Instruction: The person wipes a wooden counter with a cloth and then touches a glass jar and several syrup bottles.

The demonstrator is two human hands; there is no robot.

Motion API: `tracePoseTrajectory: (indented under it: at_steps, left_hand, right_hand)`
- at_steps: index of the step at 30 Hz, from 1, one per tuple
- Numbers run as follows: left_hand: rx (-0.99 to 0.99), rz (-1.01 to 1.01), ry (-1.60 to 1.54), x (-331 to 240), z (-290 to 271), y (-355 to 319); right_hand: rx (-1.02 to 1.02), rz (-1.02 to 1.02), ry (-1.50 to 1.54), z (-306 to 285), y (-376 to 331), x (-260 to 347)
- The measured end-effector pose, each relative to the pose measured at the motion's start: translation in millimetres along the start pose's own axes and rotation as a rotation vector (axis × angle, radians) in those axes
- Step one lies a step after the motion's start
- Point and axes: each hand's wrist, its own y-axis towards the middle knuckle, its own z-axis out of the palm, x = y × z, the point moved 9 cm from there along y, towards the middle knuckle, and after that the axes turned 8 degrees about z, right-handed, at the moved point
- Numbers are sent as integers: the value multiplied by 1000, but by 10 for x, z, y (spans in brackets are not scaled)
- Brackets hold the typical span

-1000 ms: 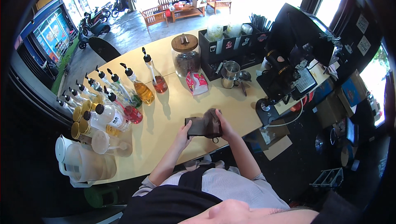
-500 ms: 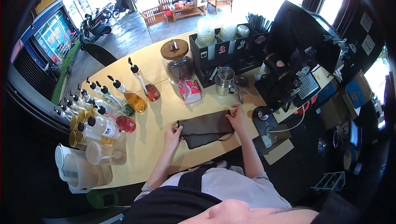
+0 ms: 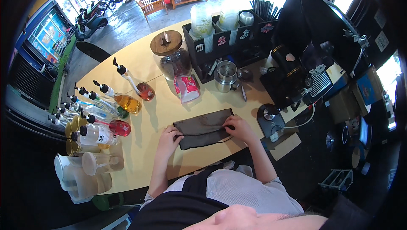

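From my remote seat I saw the light shirt (image 3: 237, 184) nearest, a dark apron (image 3: 182, 206) over it, and both forearms reaching up to the worktop (image 3: 140, 156). My left hand (image 3: 170, 139) was narrow, its fingers pinching the left end of a dark cloth (image 3: 199, 125); my right hand (image 3: 239, 127) was narrow too, pinching the right end. The cloth lay spread on the worktop between them, a dark line, either crease or edge, running across it. Off to the left stood a lidded pitcher (image 3: 70, 172), and to the right a dark device (image 3: 271, 122) with a round silver top. Beyond the cloth I made out spouted bottles (image 3: 128, 103) on the left, a pink packet (image 3: 186, 89) and a metal jug (image 3: 225, 78), then a wooden-lidded jar (image 3: 171, 62) just beside a black organiser (image 3: 202, 63) holding clear cups (image 3: 201, 20). Farthest off, outside, were scooters (image 3: 96, 23) and a wooden chair (image 3: 152, 6)
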Motion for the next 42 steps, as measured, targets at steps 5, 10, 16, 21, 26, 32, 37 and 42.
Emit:
tracePoseTrajectory:
  at_steps: [5,10,16,21,26,32,37,42]
  left_hand:
    - [-34,-86,-132,76,-159,99]
    - [-219,-256,-180,20,-628,324]
    - [-489,-121,-335,-168,-1042,538]
    - [-660,54,-477,-494,-1423,484]
    - [-520,154,-508,-464,-1368,133]
    - [-83,-203,-428,-91,-335,-528]
    - [155,-334,-299,-59,49,-905]
    - [6,-325,-89,21,-156,-812]
  right_hand:
    - [-155,38,84,-256,191,42]
    - [-356,132,109,-692,454,330]
    - [-516,-44,561,-993,660,586]
    - [-451,22,759,-1156,589,973]
    - [-194,-99,643,-1052,337,926]
    - [356,161,365,-159,-221,74]
    - [607,332,358,246,-656,-221]
    - [408,417,439,148,-440,-323]
